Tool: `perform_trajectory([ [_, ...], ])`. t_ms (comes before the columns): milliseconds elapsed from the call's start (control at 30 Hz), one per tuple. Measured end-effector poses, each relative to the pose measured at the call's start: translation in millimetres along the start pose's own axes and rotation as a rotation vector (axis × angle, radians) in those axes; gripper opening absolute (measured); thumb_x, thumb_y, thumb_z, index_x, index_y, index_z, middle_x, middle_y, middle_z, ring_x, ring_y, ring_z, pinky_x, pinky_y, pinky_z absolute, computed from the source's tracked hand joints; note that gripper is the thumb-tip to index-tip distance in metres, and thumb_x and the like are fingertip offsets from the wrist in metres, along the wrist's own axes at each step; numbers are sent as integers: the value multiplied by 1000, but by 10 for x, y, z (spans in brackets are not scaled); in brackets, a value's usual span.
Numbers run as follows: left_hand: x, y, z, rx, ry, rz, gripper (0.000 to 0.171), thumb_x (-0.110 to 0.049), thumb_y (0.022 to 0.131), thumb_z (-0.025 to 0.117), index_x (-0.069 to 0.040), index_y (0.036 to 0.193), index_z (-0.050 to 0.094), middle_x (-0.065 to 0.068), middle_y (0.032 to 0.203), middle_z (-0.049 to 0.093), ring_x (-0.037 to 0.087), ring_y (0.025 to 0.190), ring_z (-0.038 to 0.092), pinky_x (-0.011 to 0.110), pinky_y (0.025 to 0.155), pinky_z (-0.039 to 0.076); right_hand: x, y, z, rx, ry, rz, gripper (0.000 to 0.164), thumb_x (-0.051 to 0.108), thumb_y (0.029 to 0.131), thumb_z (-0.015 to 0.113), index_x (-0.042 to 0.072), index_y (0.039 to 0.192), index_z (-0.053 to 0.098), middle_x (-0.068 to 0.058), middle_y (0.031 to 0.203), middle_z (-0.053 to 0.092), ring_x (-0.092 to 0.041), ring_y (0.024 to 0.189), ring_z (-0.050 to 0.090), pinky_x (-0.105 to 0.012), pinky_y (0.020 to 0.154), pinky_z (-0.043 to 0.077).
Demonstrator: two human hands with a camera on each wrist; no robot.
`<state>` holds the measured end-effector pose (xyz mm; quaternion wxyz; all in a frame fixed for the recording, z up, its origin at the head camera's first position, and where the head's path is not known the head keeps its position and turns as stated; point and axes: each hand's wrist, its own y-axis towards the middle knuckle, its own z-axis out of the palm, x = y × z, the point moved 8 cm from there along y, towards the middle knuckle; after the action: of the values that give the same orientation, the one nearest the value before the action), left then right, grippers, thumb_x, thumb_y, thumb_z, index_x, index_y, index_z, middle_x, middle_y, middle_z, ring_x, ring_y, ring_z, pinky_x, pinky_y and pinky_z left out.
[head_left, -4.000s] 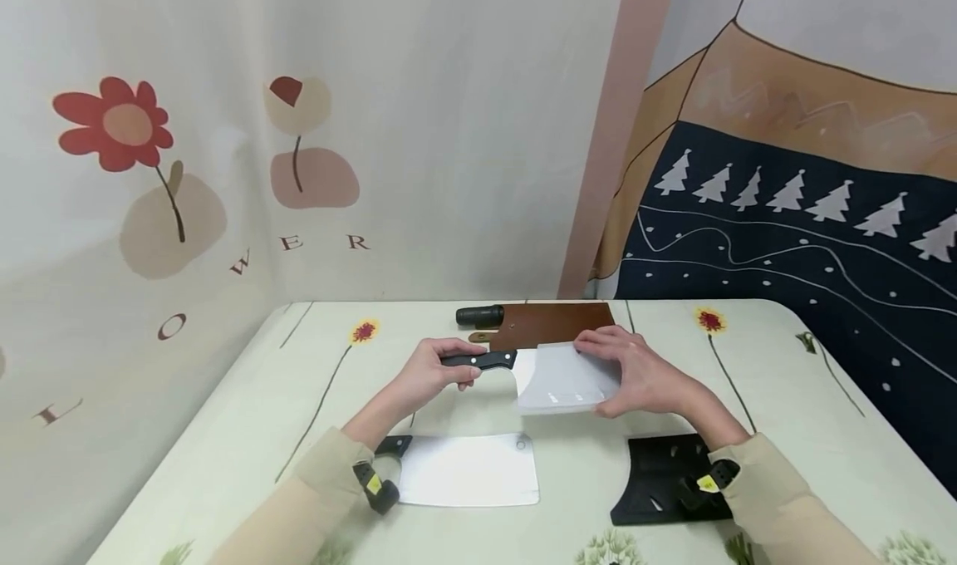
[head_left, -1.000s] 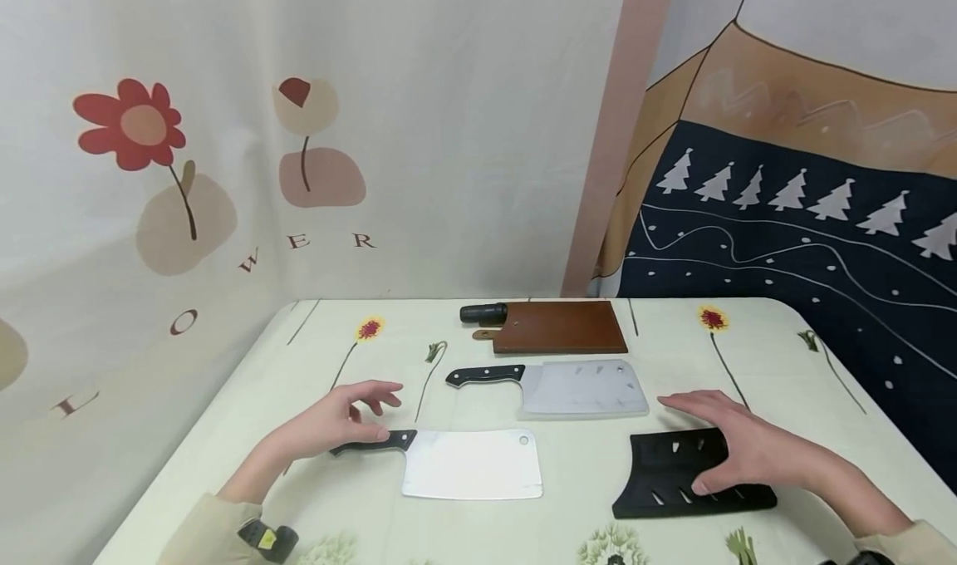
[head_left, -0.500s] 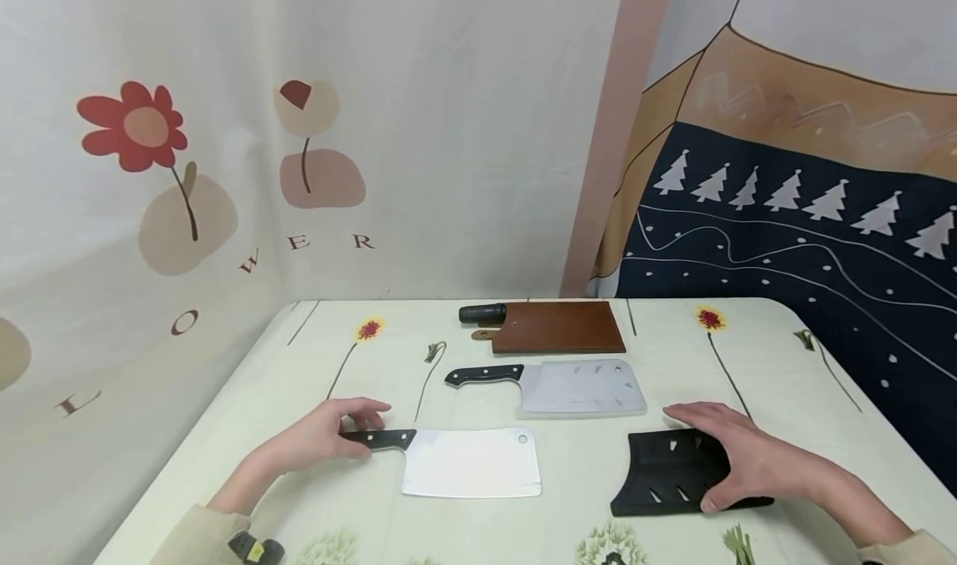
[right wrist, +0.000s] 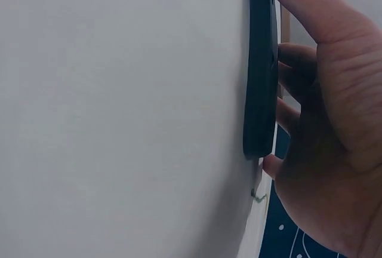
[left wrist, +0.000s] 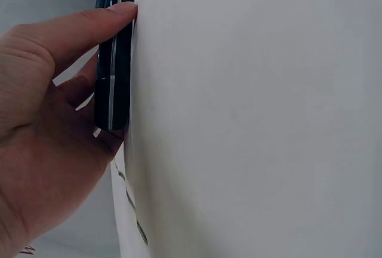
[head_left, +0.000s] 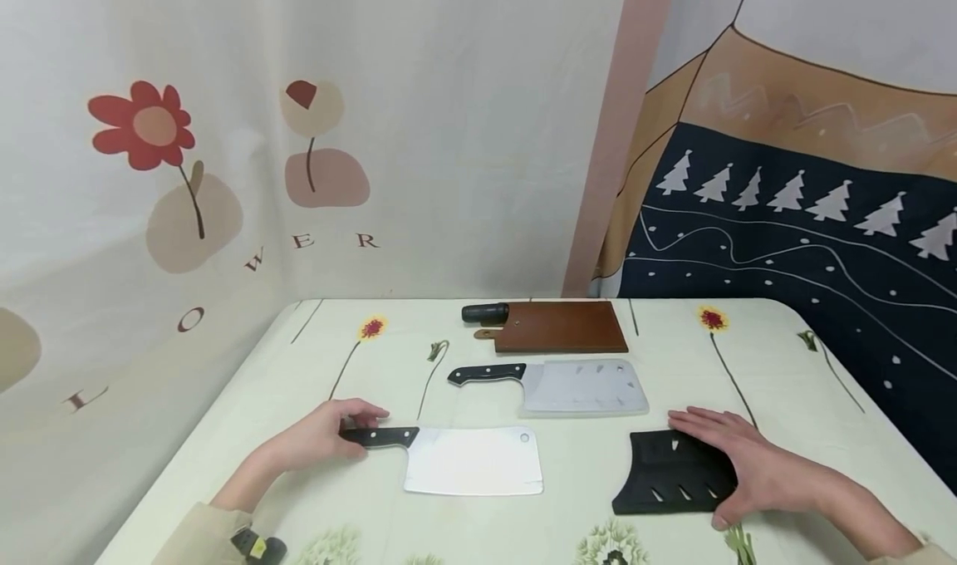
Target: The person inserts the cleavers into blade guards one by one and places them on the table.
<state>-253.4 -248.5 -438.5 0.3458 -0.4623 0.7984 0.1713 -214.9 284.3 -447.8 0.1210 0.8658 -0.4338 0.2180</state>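
Observation:
At the front left of the table, a bare cleaver (head_left: 474,461) lies flat, its broad blade pointing right. My left hand (head_left: 317,434) pinches the end of its black riveted handle (left wrist: 112,91), thumb on the near side and fingers on the far side. To the right lies a black blade cover (head_left: 665,475) with small slots. My right hand (head_left: 770,469) spans the cover's right end, thumb at the near edge and fingers at the far edge. In the right wrist view the cover (right wrist: 261,79) appears edge-on against the tabletop, between thumb and fingers.
Behind the bare cleaver lies another cleaver in a translucent white cover (head_left: 586,389), handle to the left. Farther back is a brown sheath (head_left: 564,326) with a black handle (head_left: 484,313) protruding. A flower-printed cloth covers the table (head_left: 576,449); curtains (head_left: 463,133) hang behind it.
The white-covered cleaver, held in both hands at first, now lies on the table. My left hand has come down onto the bare cleaver's handle, my right hand onto the black blade cover.

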Motion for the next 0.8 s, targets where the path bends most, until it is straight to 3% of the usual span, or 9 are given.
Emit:
perform_trajectory([
  [167, 1, -1, 12, 10, -7, 4, 48, -6, 81, 82, -5, 127, 69, -1, 109, 68, 15, 100, 60, 27, 88, 48, -8, -4, 2, -3, 0, -11, 113, 43, 54, 96, 20, 154, 48, -11, 155, 46, -45, 135, 35, -69, 95, 31],
  [467, -22, 11, 19, 23, -23, 38, 37, -6, 83, 80, -8, 120, 74, 0, 113, 70, 15, 104, 60, 27, 90, 46, 4, -37, -17, -50, 22, -58, 106, 45, 59, 94, 21, 152, 50, -5, 155, 46, -28, 138, 34, -60, 96, 28],
  [700, -19, 18, 23, 28, -45, 47, 37, -5, 83, 79, -6, 119, 75, 0, 112, 70, 14, 104, 61, 26, 91, 46, -11, -47, -14, -78, 6, -64, 105, 42, 58, 95, 22, 151, 51, -4, 154, 47, -24, 138, 34, -36, 101, 19],
  [800, -18, 11, 12, 31, -57, 61, 36, -6, 84, 80, -6, 120, 75, 1, 113, 71, 13, 104, 61, 25, 91, 47, -10, -45, -15, -88, 0, -59, 105, 41, 58, 95, 22, 151, 51, -5, 153, 48, -25, 138, 35, -37, 102, 19],
])
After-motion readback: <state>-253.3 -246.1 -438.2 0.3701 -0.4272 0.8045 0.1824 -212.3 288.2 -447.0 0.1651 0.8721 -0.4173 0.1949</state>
